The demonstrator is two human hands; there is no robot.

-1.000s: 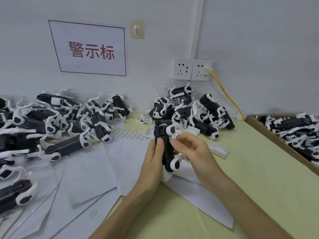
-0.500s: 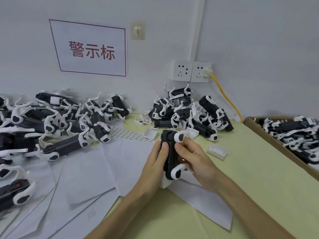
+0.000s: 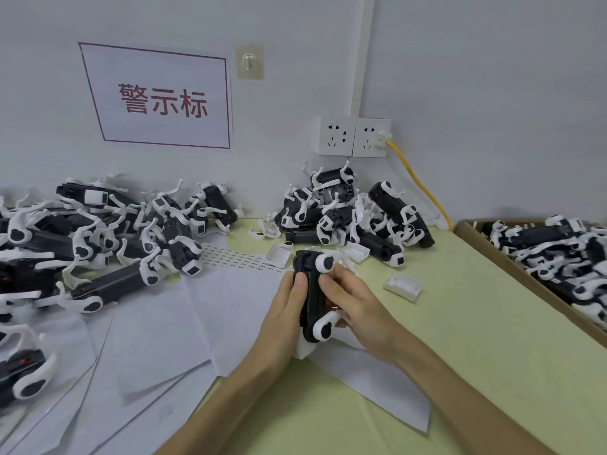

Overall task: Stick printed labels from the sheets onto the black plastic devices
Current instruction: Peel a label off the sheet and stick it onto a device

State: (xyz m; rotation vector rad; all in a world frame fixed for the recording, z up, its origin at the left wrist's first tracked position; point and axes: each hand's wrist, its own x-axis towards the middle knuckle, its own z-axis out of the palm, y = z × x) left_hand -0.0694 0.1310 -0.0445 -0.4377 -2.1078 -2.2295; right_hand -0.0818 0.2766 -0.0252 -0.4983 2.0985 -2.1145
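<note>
Left hand (image 3: 285, 311), right hand (image 3: 359, 310): both grip one black device (image 3: 311, 292), thumbs on its face, held upright over the bench (image 3: 443, 349), centre. Label strip (image 3: 241, 257): flat, just far-left of the device. Left pile (image 3: 131, 231), centre pile (image 3: 354, 218): far side.

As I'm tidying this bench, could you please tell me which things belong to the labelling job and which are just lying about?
In the job: black device, gripped by the left hand and right hand; printed label strip; left device pile; back device pile; box of devices.
Lying about: wall sign; sockets; yellow cable; wall hook; loose white cap.
</note>
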